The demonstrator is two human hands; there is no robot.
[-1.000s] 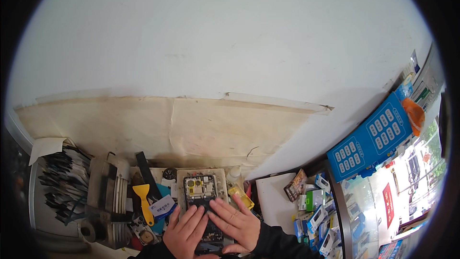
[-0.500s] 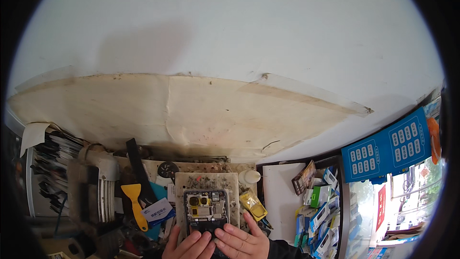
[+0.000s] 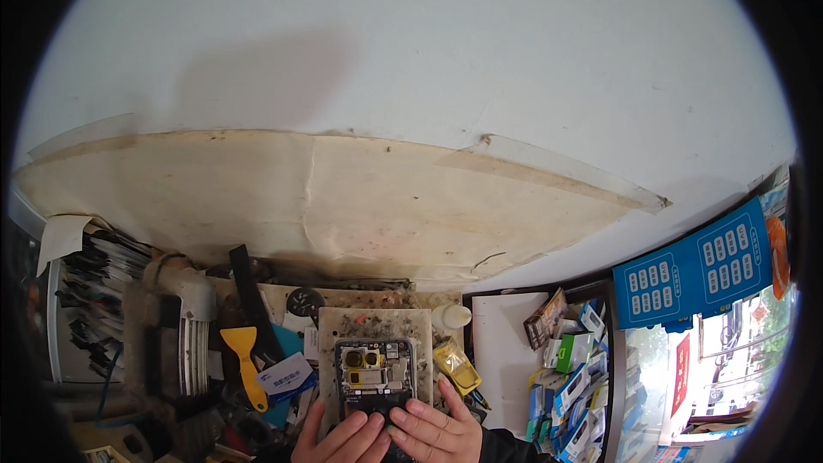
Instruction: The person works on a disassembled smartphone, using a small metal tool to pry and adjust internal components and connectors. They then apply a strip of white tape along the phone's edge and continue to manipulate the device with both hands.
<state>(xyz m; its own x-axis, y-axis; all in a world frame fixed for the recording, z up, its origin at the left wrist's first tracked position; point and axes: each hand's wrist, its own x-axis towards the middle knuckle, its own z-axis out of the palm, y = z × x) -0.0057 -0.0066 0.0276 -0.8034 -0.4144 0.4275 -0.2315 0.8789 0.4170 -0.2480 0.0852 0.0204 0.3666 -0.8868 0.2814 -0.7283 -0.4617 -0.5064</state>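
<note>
- Opened phone (image 3: 375, 370): shifted down the pad (image 3: 377, 323).
- Left hand (image 3: 345, 442) and right hand (image 3: 442, 437) touch it, little fingers (image 3: 450, 395) splayed, others bunched; grip, I cannot tell.
- Printing: white-labelled blue board (image 3: 690, 270) far right of pad, blue-and-white card (image 3: 285, 375) left.

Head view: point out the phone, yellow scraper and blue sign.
Phone (image 3: 375, 375): head view, on its exposed inner parts, above the fingertips.
Yellow scraper (image 3: 248, 372): head view, on the upper handle, just below the blade.
Blue sign (image 3: 689, 273): head view, on the middle of its face.
</note>
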